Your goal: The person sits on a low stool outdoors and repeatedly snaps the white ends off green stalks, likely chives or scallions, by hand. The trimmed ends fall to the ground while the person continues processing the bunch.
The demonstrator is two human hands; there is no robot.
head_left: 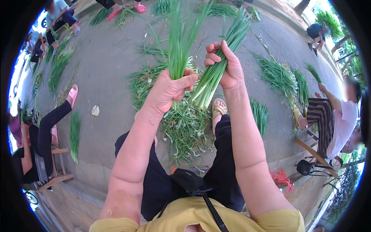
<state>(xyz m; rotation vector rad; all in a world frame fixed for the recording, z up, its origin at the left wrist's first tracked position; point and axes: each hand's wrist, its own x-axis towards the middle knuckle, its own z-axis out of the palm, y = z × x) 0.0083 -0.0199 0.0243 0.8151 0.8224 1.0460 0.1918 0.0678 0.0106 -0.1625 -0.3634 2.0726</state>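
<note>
My left hand (pixel 174 87) is closed around a bunch of garlic chives (pixel 179 46), its long green leaves pointing away from me and their lower ends showing beneath the fist. In my right hand (pixel 228 69) lies a second bunch of garlic chives (pixel 236 35), slanted with its pale stem ends down toward the left hand. The thumb presses over it while the fingers curl beside it. Both bunches hang above a heap of loose chives and trimmings (pixel 187 129) on the ground between my feet. The two hands are close together, apart from each other.
More chives lie on the pavement at right (pixel 276 75), beside my right foot (pixel 259 116) and at left (pixel 75 135). Other people sit around, one at right (pixel 344 112) holding chives. Red plastic twine (pixel 282 179) lies by my right elbow. Wooden stools (pixel 58 166) stand at the sides.
</note>
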